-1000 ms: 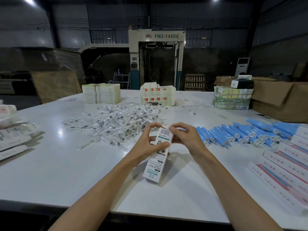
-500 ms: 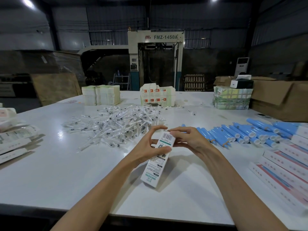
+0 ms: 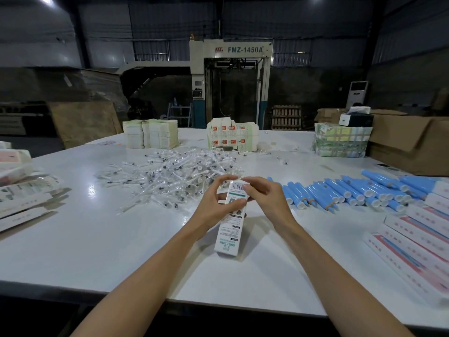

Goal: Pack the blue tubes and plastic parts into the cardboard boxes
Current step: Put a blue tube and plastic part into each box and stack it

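I hold a narrow white carton [image 3: 230, 229] with green print, tilted, its lower end near the white table [image 3: 97, 239]. My left hand [image 3: 216, 205] grips its upper part, thumb across the front. My right hand [image 3: 264, 198] pinches the barcoded top flap. Beyond my hands lies a heap of clear plastic parts [image 3: 170, 176] in wrappers. Several blue tubes [image 3: 345, 190] lie in a row to the right.
Filled white cartons with red and blue stripes [image 3: 418, 239] lie at the right edge. Flat cartons [image 3: 21, 203] sit at the left. Stacks of folded boxes [image 3: 150, 133], [image 3: 232, 137] and a taped bundle [image 3: 340, 139] stand at the back, beside large brown cardboard boxes [image 3: 408, 142].
The carton has shifted a little and tilted upright in my hands. My right fingers have closed over the top flap.
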